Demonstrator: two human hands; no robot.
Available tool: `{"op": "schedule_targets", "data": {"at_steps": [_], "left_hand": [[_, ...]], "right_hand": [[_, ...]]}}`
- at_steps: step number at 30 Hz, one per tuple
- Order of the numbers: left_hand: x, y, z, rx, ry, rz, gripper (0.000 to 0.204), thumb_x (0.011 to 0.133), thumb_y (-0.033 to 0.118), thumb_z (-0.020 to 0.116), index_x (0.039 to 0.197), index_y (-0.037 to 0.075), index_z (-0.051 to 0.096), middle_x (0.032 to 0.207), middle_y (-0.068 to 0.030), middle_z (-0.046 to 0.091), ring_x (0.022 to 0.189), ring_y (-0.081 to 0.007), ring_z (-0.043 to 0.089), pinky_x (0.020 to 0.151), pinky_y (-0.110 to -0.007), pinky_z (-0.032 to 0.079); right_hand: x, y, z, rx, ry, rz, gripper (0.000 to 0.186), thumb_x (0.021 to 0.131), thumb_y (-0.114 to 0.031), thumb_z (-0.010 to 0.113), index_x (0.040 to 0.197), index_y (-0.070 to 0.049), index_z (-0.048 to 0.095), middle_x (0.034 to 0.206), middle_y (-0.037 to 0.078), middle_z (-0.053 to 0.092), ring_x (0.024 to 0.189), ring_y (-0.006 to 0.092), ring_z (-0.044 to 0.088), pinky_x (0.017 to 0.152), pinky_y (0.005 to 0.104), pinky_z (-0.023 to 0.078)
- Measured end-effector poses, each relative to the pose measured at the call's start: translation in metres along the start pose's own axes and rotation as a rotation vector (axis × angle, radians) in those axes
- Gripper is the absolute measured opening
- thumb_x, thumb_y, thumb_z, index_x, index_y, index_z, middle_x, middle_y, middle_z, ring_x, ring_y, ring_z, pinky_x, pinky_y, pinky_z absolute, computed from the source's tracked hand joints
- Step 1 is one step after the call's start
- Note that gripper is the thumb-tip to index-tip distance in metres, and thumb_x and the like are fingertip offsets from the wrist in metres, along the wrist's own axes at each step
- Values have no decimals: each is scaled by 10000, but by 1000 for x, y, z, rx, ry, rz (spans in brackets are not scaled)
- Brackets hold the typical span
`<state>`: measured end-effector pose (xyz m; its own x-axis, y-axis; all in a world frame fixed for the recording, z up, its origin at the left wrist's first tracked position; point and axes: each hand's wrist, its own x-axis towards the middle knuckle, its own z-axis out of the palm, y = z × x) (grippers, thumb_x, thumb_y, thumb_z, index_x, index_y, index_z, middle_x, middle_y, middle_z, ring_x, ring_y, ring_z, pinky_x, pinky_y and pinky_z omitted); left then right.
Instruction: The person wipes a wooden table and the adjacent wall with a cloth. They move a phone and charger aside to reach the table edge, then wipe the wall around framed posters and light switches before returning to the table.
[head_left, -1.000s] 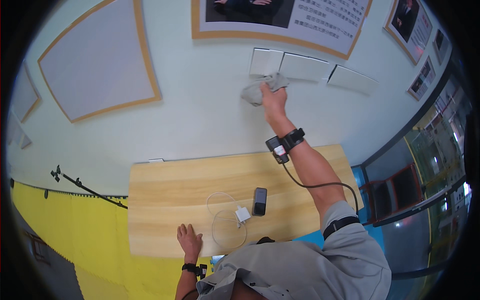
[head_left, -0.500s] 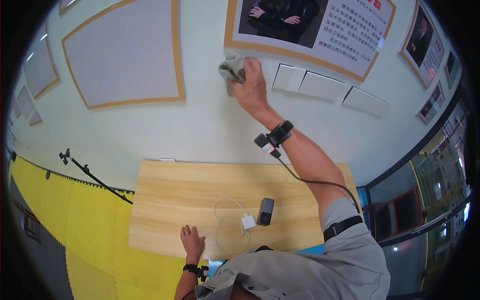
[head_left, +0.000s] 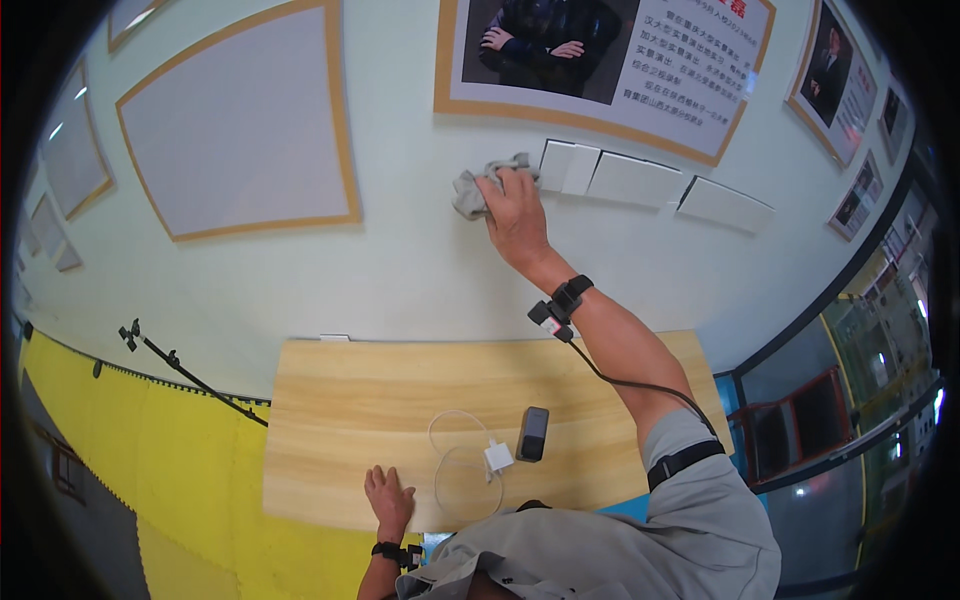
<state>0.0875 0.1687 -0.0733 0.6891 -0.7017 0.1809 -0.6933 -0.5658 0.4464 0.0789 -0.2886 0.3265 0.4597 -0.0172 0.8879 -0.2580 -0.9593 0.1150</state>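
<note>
My right hand [head_left: 518,220] is raised to the pale wall [head_left: 420,270], its fingers closed on a crumpled grey cloth [head_left: 472,196] pressed against the surface. The cloth sits below a large framed poster [head_left: 600,110] and just left of a row of white panels [head_left: 634,178]. My left hand [head_left: 390,498] lies flat near the front edge of the wooden table [head_left: 350,400], fingers spread and holding nothing. To its right on the tabletop are a white charger [head_left: 498,458] with a looped white cable [head_left: 440,420] and a dark rectangular device [head_left: 533,434].
An empty-looking framed board [head_left: 240,130] hangs at the left, with smaller frames [head_left: 862,200] at the far right. A black stand arm [head_left: 190,368] leans in beside the table. Yellow mats [head_left: 150,450] cover the floor at the left; a dark red-framed chair [head_left: 800,420] stands at the right.
My right hand has moved the cloth down and slightly right along the wall, away from the poster's lower left corner. My left hand stays on the table. The whole view has shifted slightly.
</note>
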Motion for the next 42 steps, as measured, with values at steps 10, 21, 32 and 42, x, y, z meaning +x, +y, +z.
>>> {"op": "schedule_targets", "data": {"at_steps": [10, 21, 32, 42], "left_hand": [[4, 0, 0, -3, 7, 12, 642, 674, 199, 891, 1232, 12, 635, 1365, -319, 526, 1322, -528, 445, 1110, -587, 387], [1, -3, 3, 9, -1, -7, 624, 704, 243, 882, 1239, 22, 648, 1397, -314, 522, 1344, -513, 438, 1132, -581, 371], [1, 3, -3, -1, -10, -18, 601, 690, 207, 900, 1201, -1, 661, 1358, -299, 513, 1347, -502, 417, 1123, -589, 343], [3, 1, 4, -3, -49, -21, 621, 682, 197, 903, 1220, 2, 662, 1402, -305, 496, 1364, -505, 403, 1133, -588, 336]], "right_hand": [[-39, -3, -6, 169, -289, 60, 554, 732, 61, 730, 1262, -66, 633, 1266, 208, 558, 1178, 428, 543, 973, 482, 511], [112, 60, -114, -133, 166, -89, 703, 734, 38, 734, 1409, -66, 572, 1309, 220, 544, 1210, 431, 547, 1020, 491, 484], [237, 92, -132, -324, 390, -130, 562, 864, -124, 679, 1411, -55, 569, 1213, 182, 631, 1137, 407, 593, 966, 475, 496], [240, 16, -50, -269, 225, -463, 555, 765, -87, 746, 1312, -132, 666, 1159, 130, 631, 1092, 323, 598, 871, 453, 479]]}}
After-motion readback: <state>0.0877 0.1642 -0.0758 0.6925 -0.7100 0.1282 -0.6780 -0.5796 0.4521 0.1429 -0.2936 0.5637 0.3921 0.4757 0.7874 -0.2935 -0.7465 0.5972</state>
